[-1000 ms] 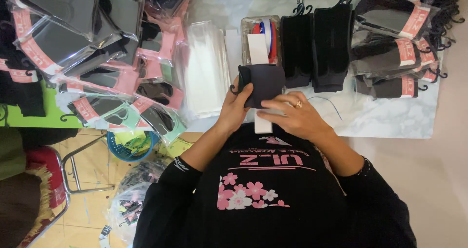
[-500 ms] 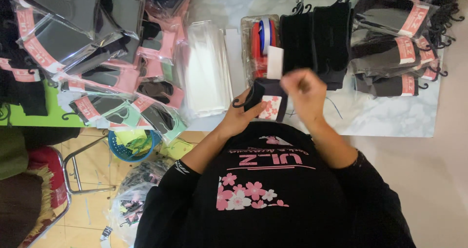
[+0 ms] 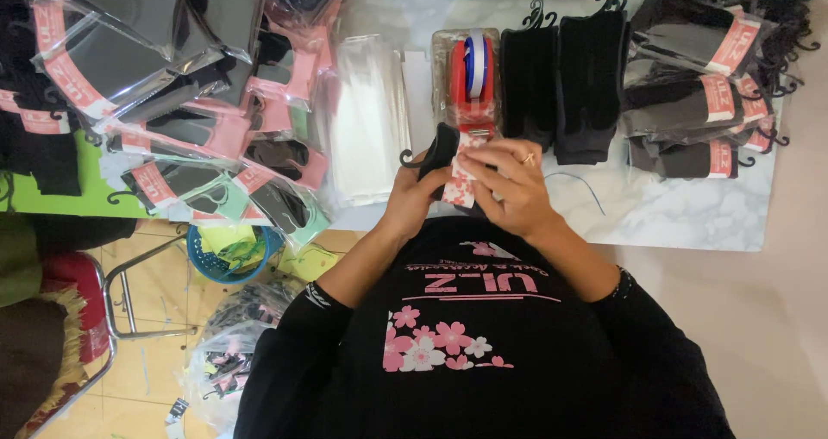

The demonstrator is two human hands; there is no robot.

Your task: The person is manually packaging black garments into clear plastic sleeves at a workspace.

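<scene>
My left hand point(image 3: 412, 199) grips a folded pair of black socks point(image 3: 438, 153) with a small black hook at its top. My right hand point(image 3: 511, 180), a ring on one finger, presses a pink and white paper label band point(image 3: 463, 173) around the socks. Both hands are close together over the near edge of the marble-patterned table point(image 3: 673, 215). Just beyond the hands stands a red tape dispenser point(image 3: 468, 77) with a roll of tape.
Stacks of black socks on hooks point(image 3: 565, 81) lie right of the dispenser, bagged labelled pairs point(image 3: 699, 103) farther right. A pile of clear plastic bags point(image 3: 366, 116) lies left, packed socks point(image 3: 172, 85) beyond. A blue basket point(image 3: 226, 253) and chair point(image 3: 95, 318) stand on the floor.
My right hand went up to the dispenser and came back down onto the socks. The label band, earlier hanging below the socks, now wraps their front under my right fingers.
</scene>
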